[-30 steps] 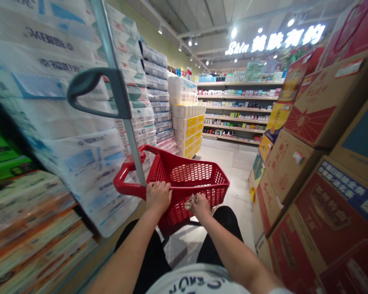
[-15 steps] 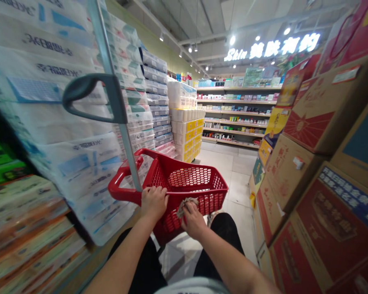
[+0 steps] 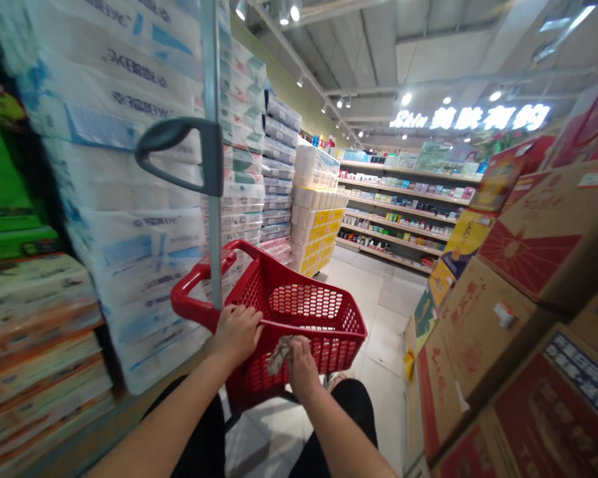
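A red plastic shopping basket (image 3: 323, 309) on wheels stands in front of me in a shop aisle. My left hand (image 3: 236, 332) is closed over its near rim, beside the metal pull rod (image 3: 210, 153) with a dark grey handle (image 3: 179, 153). My right hand (image 3: 301, 365) holds a crumpled grey-brown cloth (image 3: 279, 353) pressed against the basket's near wall. The basket looks empty inside. My knees in dark trousers show below it.
Stacked packs of tissue paper (image 3: 129, 166) form a tall wall on the left. Cardboard cartons (image 3: 528, 265) are piled on the right. A tiled floor (image 3: 379, 299) runs ahead to shelves of goods (image 3: 403, 206) under a lit sign.
My right hand with the cloth has moved left along the basket's near wall. The view has tilted, and the pull rod now stands more upright. My left hand keeps its grip.
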Motion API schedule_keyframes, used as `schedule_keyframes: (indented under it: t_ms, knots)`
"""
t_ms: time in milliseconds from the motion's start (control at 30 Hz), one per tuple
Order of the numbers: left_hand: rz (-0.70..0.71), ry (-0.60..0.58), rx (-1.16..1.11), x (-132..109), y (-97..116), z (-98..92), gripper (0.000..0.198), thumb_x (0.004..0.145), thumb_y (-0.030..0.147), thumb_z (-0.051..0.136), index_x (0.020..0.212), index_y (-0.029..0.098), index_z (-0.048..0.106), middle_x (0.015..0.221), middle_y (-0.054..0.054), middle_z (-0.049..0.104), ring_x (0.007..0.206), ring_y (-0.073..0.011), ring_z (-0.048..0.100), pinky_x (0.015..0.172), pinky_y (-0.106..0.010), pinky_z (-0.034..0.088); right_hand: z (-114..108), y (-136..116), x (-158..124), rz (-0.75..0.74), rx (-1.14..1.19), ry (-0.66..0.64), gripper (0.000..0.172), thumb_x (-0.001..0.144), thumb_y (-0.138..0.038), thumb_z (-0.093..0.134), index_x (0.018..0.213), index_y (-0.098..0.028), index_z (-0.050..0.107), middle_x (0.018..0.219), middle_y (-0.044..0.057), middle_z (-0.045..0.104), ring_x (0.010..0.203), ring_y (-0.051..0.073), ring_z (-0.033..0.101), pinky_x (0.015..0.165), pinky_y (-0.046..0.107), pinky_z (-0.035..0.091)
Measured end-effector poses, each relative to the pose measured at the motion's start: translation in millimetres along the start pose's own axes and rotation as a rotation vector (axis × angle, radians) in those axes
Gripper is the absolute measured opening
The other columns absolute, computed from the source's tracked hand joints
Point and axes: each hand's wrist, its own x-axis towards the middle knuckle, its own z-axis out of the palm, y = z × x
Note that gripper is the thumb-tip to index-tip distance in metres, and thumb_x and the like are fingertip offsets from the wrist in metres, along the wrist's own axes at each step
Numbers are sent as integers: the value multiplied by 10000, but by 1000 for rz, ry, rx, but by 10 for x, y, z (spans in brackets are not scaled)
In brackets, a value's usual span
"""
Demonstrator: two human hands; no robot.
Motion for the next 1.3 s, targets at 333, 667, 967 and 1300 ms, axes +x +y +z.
schedule_keyframes:
  t_ms: [333,667,967,1300]
  knots:
    - [-43,8,-63,17,-72,17,91,819,267,569,848,234,648,852,-74,648,921,-262,553,951,-458,301,-30,45,-31,-370,-193,-165,434,873,-148,517,1291,-259,559,1230,107,588,1153,283,490,1032,469,385]
    - [-32,-22,-14,16,-79,10,117,837,282,545,854,226,646,867,-81,648,919,-264,540,940,-470,303,-225,112,194,-508,-274,-317,368,898,-127,510,1210,-287,618,1214,80,602,1020,251,537,786,359,503]
    - [-30,-25,-11,-10,-61,13,119,838,294,549,846,222,643,871,-88,645,935,-269,533,926,-473,301,-248,-191,264,-325,-230,-275,293,916,-121,453,1119,-242,627,1060,84,595,958,232,509,830,335,499]
    - [-19,-8,-32,-36,-54,10,105,836,288,562,830,211,632,867,-82,658,929,-268,542,922,-466,308,-263,-143,119,-194,-279,-244,260,893,-108,484,1023,-242,665,1037,85,586,938,212,498,765,287,477]
